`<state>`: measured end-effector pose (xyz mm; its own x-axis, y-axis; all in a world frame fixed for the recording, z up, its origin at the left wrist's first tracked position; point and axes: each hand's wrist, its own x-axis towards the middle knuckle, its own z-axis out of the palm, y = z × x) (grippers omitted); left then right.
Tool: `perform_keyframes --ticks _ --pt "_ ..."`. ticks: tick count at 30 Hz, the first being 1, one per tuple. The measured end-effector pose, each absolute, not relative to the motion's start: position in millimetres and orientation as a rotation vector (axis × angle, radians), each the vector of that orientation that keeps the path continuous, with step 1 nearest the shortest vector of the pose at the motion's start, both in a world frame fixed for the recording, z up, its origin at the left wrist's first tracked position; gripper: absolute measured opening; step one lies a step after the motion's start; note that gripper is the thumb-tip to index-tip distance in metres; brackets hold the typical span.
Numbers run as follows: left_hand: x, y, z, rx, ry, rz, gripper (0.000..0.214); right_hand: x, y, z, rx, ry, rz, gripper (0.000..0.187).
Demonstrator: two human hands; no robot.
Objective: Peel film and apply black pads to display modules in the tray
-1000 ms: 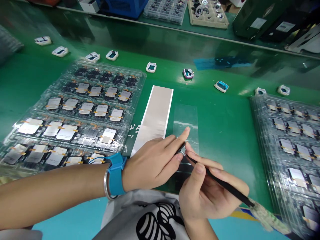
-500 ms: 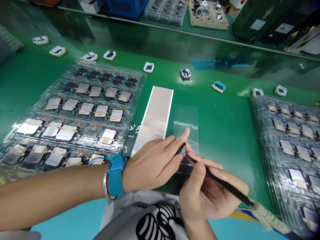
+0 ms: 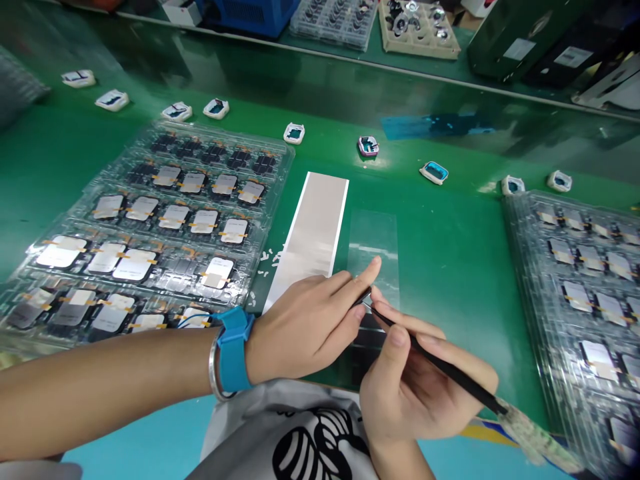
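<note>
My left hand (image 3: 310, 323), with a blue wrist strap (image 3: 233, 347) on its wrist, is closed in a pinch on a small dark part (image 3: 363, 297). Most of that part is hidden behind the fingers, and the index finger points forward. Slim black tweezers (image 3: 450, 370) are gripped between the thumb and fingers of my right hand (image 3: 420, 393). Their tip meets the dark part at my left fingertips, and tape wraps the rear end. Just beyond my hands lies a clear film sheet (image 3: 374, 230). To its left is a long pale strip with white edges (image 3: 320, 207).
A clear tray (image 3: 285, 160) of small screen-like parts lies left; stacked similar trays (image 3: 520, 267) stand right. Several small watch-case frames (image 3: 294, 133) line the back of the green bench. White scraps (image 3: 265, 256) lie beside the strip. A shelf above holds a parts box (image 3: 420, 43).
The view has shifted very slightly. Both hands, the dark part and the tweezers keep nearly the same positions.
</note>
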<state>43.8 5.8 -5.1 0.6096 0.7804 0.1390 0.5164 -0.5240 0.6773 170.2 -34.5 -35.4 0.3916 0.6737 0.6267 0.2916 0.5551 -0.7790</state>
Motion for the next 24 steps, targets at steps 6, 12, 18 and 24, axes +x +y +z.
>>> perform_keyframes --ticks 6,12,18,24 --pt "44 6 -5 2.237 1.013 0.574 0.051 169 -33 -35 -0.964 -1.183 0.26 0.034" --pt "42 7 -5 2.223 1.005 0.569 0.052 171 -43 -36 -1.089 -1.204 0.413 0.025" --pt "42 7 -6 2.243 1.002 0.589 0.052 169 -39 -32 -1.028 -1.159 0.407 0.031" --pt "42 9 -5 2.372 1.047 0.589 0.046 164 -31 -31 -0.911 -1.081 0.283 0.033"
